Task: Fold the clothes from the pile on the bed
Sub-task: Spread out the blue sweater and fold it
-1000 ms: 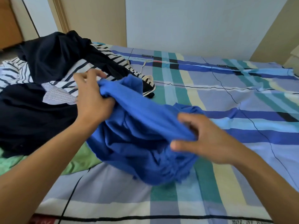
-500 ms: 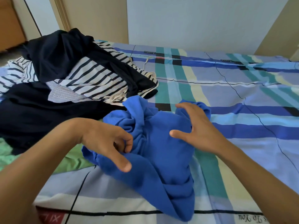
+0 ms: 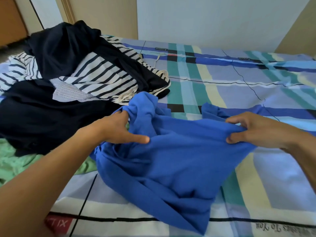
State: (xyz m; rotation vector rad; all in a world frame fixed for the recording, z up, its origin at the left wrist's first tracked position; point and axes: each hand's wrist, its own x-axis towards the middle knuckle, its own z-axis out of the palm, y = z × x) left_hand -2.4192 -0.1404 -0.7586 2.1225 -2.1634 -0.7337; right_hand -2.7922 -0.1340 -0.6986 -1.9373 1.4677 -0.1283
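A crumpled blue garment [image 3: 171, 161] lies in the middle of the bed, stretched between my hands. My left hand [image 3: 116, 129] grips a bunched fold at its upper left, thumb pointing right across the cloth. My right hand [image 3: 253, 129] pinches its upper right edge and holds that edge taut. The lower part of the garment trails toward the near edge of the bed. The pile of clothes [image 3: 77, 79] sits at the left: dark navy pieces, a black-and-white striped top and a green piece [image 3: 20, 161] underneath.
The bed has a plaid sheet [image 3: 256, 86] in blue, teal and pale yellow, bare on the right half. A wall runs behind the bed, and a doorway and wooden furniture [image 3: 10, 23] stand at the far left.
My hands have moved apart, pulling the blue garment wider. The right hand went right and now pinches the edge; the left hand shifted up to grip a fold.
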